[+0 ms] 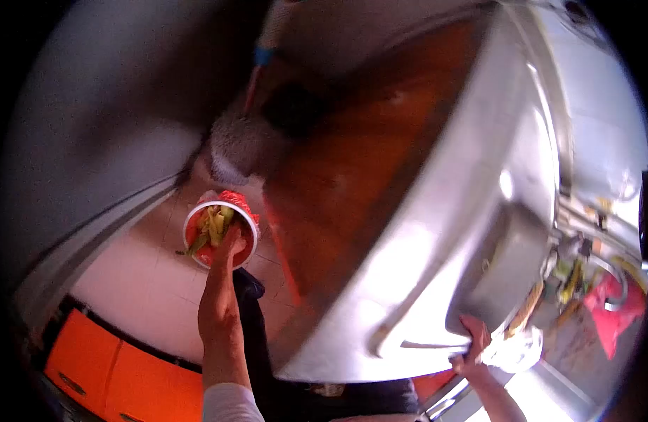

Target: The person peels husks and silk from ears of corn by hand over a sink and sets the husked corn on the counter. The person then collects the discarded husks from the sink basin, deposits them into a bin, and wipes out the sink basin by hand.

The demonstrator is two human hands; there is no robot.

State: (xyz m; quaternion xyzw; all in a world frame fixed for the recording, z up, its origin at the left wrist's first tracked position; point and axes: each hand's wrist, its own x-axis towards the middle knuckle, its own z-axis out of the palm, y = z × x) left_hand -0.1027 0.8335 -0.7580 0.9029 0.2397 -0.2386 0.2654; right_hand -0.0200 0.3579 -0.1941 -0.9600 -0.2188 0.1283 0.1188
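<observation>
Reaching down at the left, my left hand [234,239] is inside a white-rimmed bin [189,243] lined with a red bag [241,202]. Its fingers are low among the scraps and mostly hidden, so I cannot make out what they hold. Yellow-green vegetable scraps [213,224] lie in the bin beside the hand, and one green piece hangs over the rim. My right hand [473,344] is at the front edge of a stainless steel sink [415,281], its fingers bent over the metal.
Orange cabinet doors [144,376] stand at the lower left. A mop [229,148] leans near the wall behind the bin, beside a brown wooden panel [366,148]. A faucet [616,281], a pink cloth [612,309] and green vegetables [568,278] are at the right.
</observation>
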